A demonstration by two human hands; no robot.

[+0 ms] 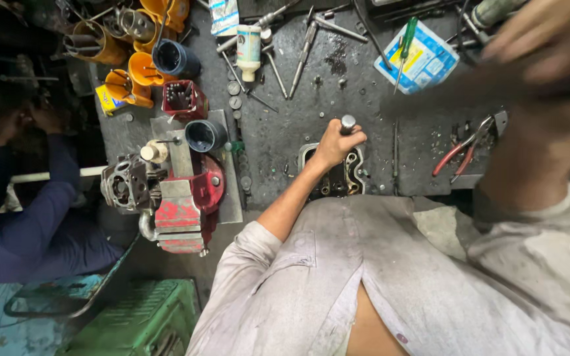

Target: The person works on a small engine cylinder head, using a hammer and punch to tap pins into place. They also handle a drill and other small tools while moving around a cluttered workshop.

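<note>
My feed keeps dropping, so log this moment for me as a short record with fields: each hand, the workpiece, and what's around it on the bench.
left hand: fist closed around a metal punch, held upright over the workpiece
right hand: raised, motion-blurred; grip and contents cannot be told
workpiece: engine cylinder head on the bench edge
left of it: red bench vise clamping another engine part
right of it: red-handled pliers
behind: green-handled screwdriver, white bottle

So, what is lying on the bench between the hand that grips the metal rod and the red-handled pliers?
In the head view, between the left hand on the metal rod and the red-handled pliers lies one thin dark rod, upright in the picture; the rest is grimy bench.
</note>
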